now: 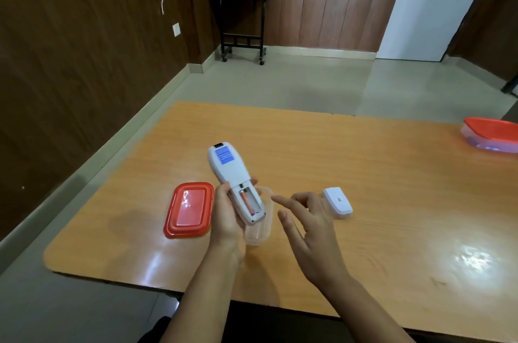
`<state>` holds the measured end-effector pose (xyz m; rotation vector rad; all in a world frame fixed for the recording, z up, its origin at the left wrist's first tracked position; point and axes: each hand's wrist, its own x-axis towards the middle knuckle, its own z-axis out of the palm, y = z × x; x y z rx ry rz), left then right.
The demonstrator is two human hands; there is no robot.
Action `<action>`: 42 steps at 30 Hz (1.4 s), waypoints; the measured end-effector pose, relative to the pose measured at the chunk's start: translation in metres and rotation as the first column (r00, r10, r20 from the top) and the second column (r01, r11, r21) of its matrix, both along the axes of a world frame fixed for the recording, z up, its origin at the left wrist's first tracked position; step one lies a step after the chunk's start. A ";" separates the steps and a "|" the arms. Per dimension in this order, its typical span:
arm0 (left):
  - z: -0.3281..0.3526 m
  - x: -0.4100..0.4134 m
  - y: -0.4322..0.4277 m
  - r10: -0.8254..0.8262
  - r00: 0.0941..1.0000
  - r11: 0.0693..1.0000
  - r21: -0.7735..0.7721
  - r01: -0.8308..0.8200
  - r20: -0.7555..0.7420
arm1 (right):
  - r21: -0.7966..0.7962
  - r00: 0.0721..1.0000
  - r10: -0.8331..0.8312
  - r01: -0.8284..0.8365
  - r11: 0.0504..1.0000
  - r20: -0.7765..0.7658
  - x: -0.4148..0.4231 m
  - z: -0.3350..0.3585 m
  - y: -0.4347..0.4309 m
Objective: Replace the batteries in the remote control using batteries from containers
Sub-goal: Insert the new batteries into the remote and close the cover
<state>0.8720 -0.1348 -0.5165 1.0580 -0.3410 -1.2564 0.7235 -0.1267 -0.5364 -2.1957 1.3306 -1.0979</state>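
Head view, the only one supplied: the left hand [227, 219] grips the remote control [235, 180] back-side up above the worktop [364, 174], fingers wrapped round its lower end; the battery bay is uncovered and one orange battery [246, 201] sits in the left slot, the right slot appearing empty. The right hand [305, 219] is open and holds nothing, fingers spread just beside the bay. The battery cover [337, 201] lies on the worktop to the right, apart from the hands. A clear container [259, 233], lid off, stands directly under the remote; its contents cannot be made out. Its red lid [188, 209] lies just to the left. A second container [492, 134] with a red lid stands at the far right edge, closed. Risks, as judged: the seated battery could drop from the tilted bay; a used cell could be mixed with fresh ones if both go into the same container; polarity could be reversed on insertion; the loose cover could be knocked off the worktop. Markings: a blue label on the remote's back and a small code on the cover are present, both too blurred to read; no brand is legible.
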 end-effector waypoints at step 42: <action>0.006 -0.045 0.004 -0.026 0.989 0.999 -0.023 0.030 0.144 | 0.607 0.262 -0.605 -0.634 0.479 0.752 -0.037 0.041 -0.012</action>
